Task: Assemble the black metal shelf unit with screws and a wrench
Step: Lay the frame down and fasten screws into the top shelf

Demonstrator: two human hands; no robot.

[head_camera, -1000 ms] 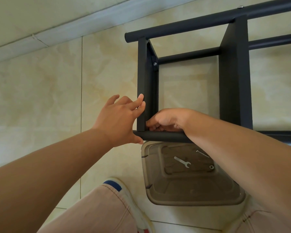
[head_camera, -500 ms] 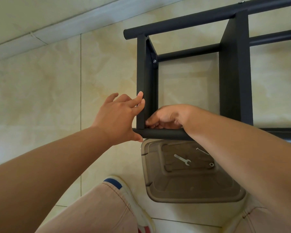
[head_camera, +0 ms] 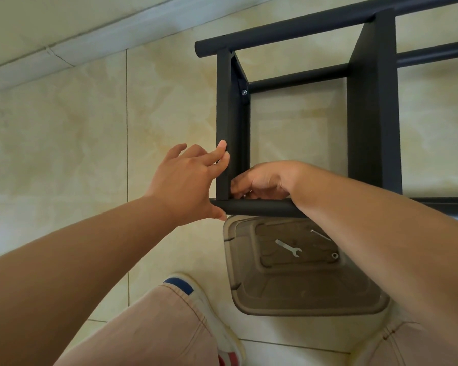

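The black metal shelf unit (head_camera: 373, 107) is seen lying on its side on the tiled floor (head_camera: 64, 133), near the wall. The left hand (head_camera: 188, 184) is spread wide and is pressed against the end bar (head_camera: 226, 122) of the shelf unit, with the fingertips (head_camera: 222, 144) laid on the bar and the thumb placed under the round front tube (head_camera: 259, 207). The right hand (head_camera: 262, 180) is tucked into the corner where the bar and the tube are joined. Its fingers are curled, and a small shiny screw (head_camera: 244, 196) seems to be pinched there, though it is mostly hidden. Another screw (head_camera: 244, 92) is seen fixed at the far corner of the bar. Just below the tube, a brown plastic lid (head_camera: 302, 291) is laid on the floor. A small wrench (head_camera: 288, 248), a long thin screw (head_camera: 320, 235) and a tiny ring-shaped part (head_camera: 334, 255) are kept on it. A shoe (head_camera: 209, 313) and light trouser legs are seen at the bottom.
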